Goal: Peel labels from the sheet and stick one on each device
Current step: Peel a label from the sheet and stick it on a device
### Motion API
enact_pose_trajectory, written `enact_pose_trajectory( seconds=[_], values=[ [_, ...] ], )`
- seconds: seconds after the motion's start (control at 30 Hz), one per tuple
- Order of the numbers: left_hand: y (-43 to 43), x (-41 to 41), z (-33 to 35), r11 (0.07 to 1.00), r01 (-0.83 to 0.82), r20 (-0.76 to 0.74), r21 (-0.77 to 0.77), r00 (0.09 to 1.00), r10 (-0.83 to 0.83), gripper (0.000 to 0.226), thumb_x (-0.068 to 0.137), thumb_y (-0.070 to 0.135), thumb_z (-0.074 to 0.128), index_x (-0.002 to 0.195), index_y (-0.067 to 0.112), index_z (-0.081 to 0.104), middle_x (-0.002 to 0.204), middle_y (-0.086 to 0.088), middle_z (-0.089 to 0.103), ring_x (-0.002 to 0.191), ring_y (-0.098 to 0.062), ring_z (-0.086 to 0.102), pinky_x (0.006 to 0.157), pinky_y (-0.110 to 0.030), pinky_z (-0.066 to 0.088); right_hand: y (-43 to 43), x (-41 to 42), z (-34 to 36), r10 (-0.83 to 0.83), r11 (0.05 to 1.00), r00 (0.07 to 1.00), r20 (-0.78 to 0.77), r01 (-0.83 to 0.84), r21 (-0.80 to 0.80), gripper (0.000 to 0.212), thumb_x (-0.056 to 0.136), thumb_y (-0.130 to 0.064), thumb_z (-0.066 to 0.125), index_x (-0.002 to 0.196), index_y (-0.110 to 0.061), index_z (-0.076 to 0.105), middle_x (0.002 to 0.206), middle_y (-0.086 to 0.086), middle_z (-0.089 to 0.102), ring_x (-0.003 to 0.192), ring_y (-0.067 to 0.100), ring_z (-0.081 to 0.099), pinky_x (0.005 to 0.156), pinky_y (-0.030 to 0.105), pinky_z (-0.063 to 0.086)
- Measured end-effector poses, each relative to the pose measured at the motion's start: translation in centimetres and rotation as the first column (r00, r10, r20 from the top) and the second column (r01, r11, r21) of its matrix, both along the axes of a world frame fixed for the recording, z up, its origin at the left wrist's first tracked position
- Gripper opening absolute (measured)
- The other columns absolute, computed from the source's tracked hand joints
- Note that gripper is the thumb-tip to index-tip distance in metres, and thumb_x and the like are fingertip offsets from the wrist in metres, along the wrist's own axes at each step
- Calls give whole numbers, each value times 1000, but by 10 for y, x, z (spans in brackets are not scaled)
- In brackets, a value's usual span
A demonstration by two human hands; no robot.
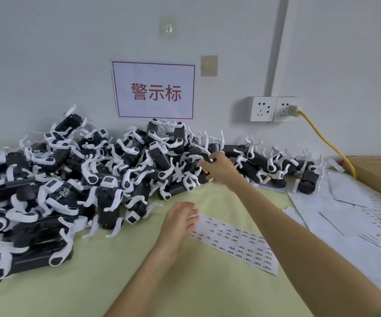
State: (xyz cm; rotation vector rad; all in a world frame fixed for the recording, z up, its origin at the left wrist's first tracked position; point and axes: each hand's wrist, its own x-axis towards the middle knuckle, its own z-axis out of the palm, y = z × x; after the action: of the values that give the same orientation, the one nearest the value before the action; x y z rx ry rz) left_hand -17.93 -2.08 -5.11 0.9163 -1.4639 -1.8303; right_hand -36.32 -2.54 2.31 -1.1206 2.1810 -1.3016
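A heap of black devices (75, 179) (white straps everywhere) fills the worktop's (139, 282) left and back. The label sheet (235, 242) lies at centre, its near end under the left hand (178, 221), fingers relaxed. The right hand (219, 169) reaches the heap, apparently gripping one device (202, 156).

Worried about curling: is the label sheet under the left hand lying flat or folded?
Flat. The label sheet lies spread on the green mat, rows of labels facing up; the left hand rests on its near corner.
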Motion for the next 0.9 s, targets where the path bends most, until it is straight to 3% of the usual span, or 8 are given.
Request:
enact_pose_trajectory(
  seconds=[0.1, 0.33, 0.47, 0.6, 0.67, 0.73, 0.83, 0.9],
  values=[
    [5, 3, 3, 1000, 9, 15, -7, 1000, -8, 17, 104, 22, 53, 115, 16, 64, 118, -6, 71, 106, -15, 72, 86, -23, 55, -13, -6, -3, 79, 997, 997, 21, -79, -15, 36, 101, -36, 59, 116, -4, 62, 102, 11, 69, 74, 19, 66, 62, 29, 49],
    [4, 6, 7, 999, 46, 43, -26, 998, -44, 19, 102, 18, 51, 115, 13, 66, 122, -9, 70, 111, -19, 70, 91, -23, 53, -27, -3, -2, 81, 997, 989, -122, -79, 17, 35, 103, -35, 55, 99, -3, 67, 91, 14, 67, 84, 27, 63, 81, 44, 56],
    [4, 4, 6, 998, 47, 64, -38, 997, -45, 19, 103, 18, 49, 108, 14, 67, 123, -9, 69, 109, -18, 70, 94, -27, 53, -13, 5, -6, -13, 983, 985, -174, -19, -180, 33, 101, -27, 58, 75, -7, 57, 61, -2, 45, 61, 17, 44, 65, 37, 44],
    [7, 3, 8, 997, 61, 33, -39, 998, -60, 30, 84, 36, 58, 104, 15, 68, 122, -8, 70, 103, -15, 71, 88, -23, 53, 13, 12, 1, -151, 916, 984, -92, 104, -388, 34, 100, -29, 58, 67, -21, 59, 53, -13, 52, 58, 13, 49, 66, 42, 45],
    [8, 4, 10, 997, 60, 26, -42, 998, -59, 45, 71, 40, 52, 104, 16, 69, 120, -7, 70, 104, -14, 71, 89, -24, 53, 30, 17, 4, -176, 870, 984, -19, 147, -470, 31, 100, -29, 58, 71, -18, 64, 61, -3, 63, 65, 28, 59, 81, 51, 54],
    [8, 5, 10, 996, 74, 23, -56, 997, -73, 48, 70, 43, 52, 107, 18, 70, 120, -5, 72, 106, -14, 70, 90, -24, 52, 46, 20, 3, -157, 836, 985, 78, 175, -520, 28, 102, -27, 57, 85, -9, 70, 85, 20, 70, 92, 45, 65, 95, 58, 53],
    [7, 6, 11, 992, 94, -1, -78, 995, -95, 52, 72, 49, 60, 117, 25, 66, 121, 1, 73, 107, -11, 71, 94, -28, 53, 71, 19, 0, 50, 796, 957, 284, 133, -590, 24, 105, -21, 55, 90, -11, 71, 93, 7, 76, 106, 28, 72, 95, 42, 57],
    [6, 7, 10, 993, 91, -63, -80, 993, -96, 58, 74, 51, 67, 127, 29, 60, 125, 4, 71, 108, -9, 72, 94, -31, 53, 88, 19, -2, 239, 780, 887, 395, 66, -622, 25, 106, -20, 50, 93, -10, 69, 107, 7, 74, 110, 25, 72, 97, 39, 53]
  ],
)
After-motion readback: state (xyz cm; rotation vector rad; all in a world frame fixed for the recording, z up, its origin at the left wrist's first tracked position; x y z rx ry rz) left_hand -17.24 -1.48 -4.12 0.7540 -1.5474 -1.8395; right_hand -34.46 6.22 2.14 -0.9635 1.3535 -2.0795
